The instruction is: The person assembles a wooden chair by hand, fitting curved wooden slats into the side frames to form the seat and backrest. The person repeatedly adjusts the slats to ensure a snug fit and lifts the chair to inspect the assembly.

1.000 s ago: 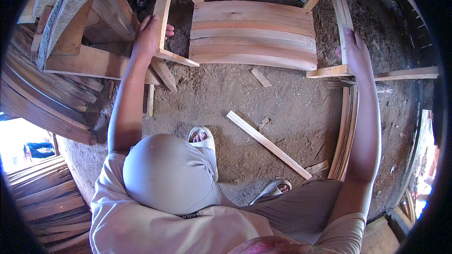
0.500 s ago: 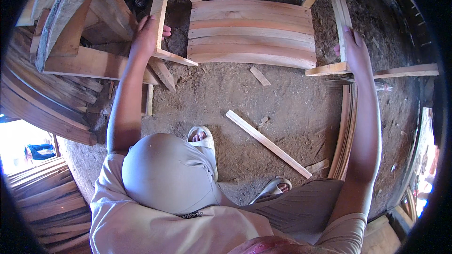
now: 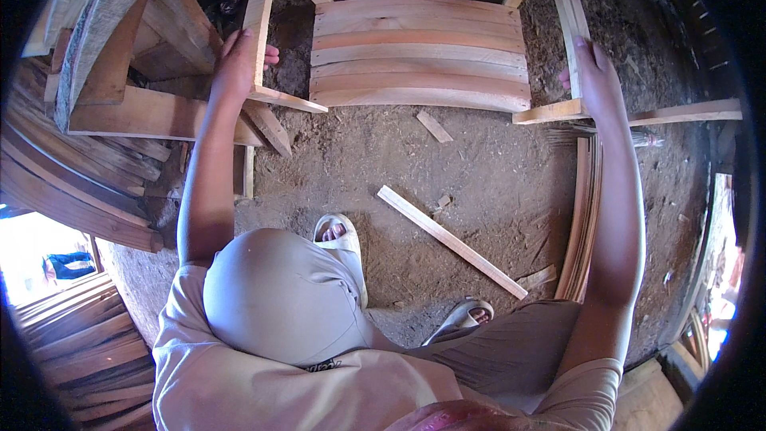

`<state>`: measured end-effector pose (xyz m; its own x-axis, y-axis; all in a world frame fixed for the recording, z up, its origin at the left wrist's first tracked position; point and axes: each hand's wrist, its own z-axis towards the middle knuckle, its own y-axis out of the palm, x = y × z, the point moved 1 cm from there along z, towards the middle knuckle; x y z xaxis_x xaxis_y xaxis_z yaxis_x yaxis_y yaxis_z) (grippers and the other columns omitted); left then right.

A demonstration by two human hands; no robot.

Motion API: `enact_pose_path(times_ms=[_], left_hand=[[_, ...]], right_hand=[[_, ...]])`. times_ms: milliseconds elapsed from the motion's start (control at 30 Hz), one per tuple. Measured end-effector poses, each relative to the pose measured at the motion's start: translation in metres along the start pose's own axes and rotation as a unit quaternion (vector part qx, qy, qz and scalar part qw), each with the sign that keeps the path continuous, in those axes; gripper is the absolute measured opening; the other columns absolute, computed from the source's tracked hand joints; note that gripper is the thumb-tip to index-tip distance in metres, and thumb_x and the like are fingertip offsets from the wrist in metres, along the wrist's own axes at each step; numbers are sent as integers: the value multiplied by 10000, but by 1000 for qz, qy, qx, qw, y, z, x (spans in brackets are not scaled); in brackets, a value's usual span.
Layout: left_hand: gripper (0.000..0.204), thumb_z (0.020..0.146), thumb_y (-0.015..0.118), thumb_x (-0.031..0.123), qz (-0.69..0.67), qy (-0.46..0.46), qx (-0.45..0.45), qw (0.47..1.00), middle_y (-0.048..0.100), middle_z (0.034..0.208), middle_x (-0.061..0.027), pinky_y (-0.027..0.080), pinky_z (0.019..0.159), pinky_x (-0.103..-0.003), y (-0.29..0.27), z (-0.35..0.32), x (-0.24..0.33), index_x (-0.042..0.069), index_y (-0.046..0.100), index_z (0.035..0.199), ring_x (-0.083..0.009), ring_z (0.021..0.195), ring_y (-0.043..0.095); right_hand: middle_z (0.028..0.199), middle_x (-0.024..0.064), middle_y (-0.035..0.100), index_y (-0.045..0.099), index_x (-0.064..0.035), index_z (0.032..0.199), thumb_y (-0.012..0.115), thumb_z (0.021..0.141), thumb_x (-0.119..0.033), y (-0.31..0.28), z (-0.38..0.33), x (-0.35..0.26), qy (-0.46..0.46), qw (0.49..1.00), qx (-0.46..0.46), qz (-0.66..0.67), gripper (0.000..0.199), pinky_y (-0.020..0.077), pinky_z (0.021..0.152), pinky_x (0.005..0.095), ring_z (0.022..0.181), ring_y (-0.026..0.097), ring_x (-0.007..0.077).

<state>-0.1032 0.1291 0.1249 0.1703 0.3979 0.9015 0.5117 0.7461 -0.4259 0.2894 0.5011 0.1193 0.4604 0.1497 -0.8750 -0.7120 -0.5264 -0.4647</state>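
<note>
A wooden frame with a slatted panel (image 3: 419, 52) stands on the dirt floor ahead of me. My left hand (image 3: 238, 64) wraps round its left upright (image 3: 262, 12), with fingertips showing on the inner side. Round the right upright (image 3: 565, 4) closes my right hand (image 3: 594, 76), its thumb lying along the wood. Short crosspieces join the near ends of the uprights: the left crosspiece (image 3: 289, 99) and the right crosspiece (image 3: 549, 112) both point inward toward the panel.
A loose batten (image 3: 451, 241) lies slantwise on the floor near my sandals (image 3: 343, 251). Stacked thin strips (image 3: 580, 223) lie beside my right forearm. Heavier boards and timber (image 3: 144, 112) crowd the left side. A small wood offcut (image 3: 435, 126) sits before the panel.
The view has shifted slightly, so the frame and both hands appear a little farther left. Both hands keep their grip on the uprights.
</note>
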Motion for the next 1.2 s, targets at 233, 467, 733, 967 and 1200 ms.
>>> enact_pose_path(times_ms=[233,467,733,967,1200], left_hand=[[471,1047,359,415,15,-2,1,1000,711,945,-154,533,747,-335,-1,0,0,20,549,1219,-227,819,712],[430,1050,368,385,11,-2,2,1000,713,903,-157,524,725,-326,3,-2,4,14,533,1194,-219,778,700],[470,1047,356,399,9,-2,-3,1000,712,942,-160,535,746,-331,1,-1,2,12,555,1225,-229,817,714],[436,1053,368,379,1,0,-2,1000,711,903,-164,525,709,-325,2,-4,6,6,534,1208,-226,771,703],[433,1052,371,372,5,3,4,1000,712,896,-159,527,718,-319,3,-4,5,-1,546,1188,-219,773,702]], right_hand=[[741,102,658,563,-1,1258,459,1027,-449,0,3,2,-2,1000,-3,-10,514,512,643,298,646,636,156],[749,91,648,563,-12,1249,447,1037,-446,0,-1,-3,14,1000,-2,-16,497,510,667,286,668,625,140],[745,89,644,562,1,1241,452,1037,-435,-1,3,3,11,1000,-4,-6,494,509,667,283,666,623,144],[745,90,644,556,6,1265,459,1034,-434,1,0,-2,15,1000,-1,-20,506,510,667,283,669,625,146],[738,88,641,554,1,1277,460,1034,-433,-1,3,3,16,1000,-3,-16,507,507,662,280,663,623,142]])
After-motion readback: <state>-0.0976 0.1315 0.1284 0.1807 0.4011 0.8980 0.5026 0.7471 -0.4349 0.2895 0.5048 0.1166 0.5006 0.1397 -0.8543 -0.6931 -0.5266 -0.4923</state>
